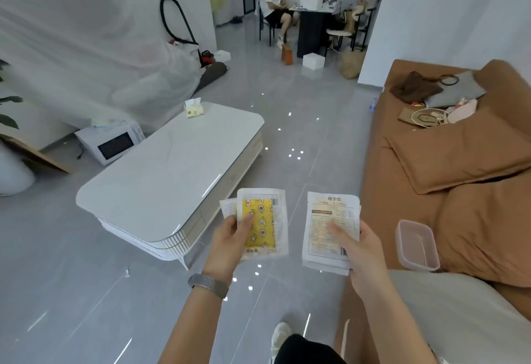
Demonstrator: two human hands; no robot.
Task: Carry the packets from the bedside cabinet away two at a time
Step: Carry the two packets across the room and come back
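Note:
My left hand (230,244) grips a clear packet with a yellow star-patterned pad (265,220) facing me; the edge of a second packet (227,208) shows behind it at its left. My right hand (363,251) holds a white packet (330,220) with its printed back towards me, and another packet's edge (330,269) peeks out underneath. Both hands are raised in front of me above the grey tiled floor, thumbs pressed on the packets' faces. No bedside cabinet is in view.
A white coffee table (161,179) with a tissue pack (194,108) stands ahead left. A brown sofa (448,162) with cushions, bags and a clear lidded box (418,244) runs along the right. A microwave (115,141) sits on the floor. Two people sit at a far table (311,18).

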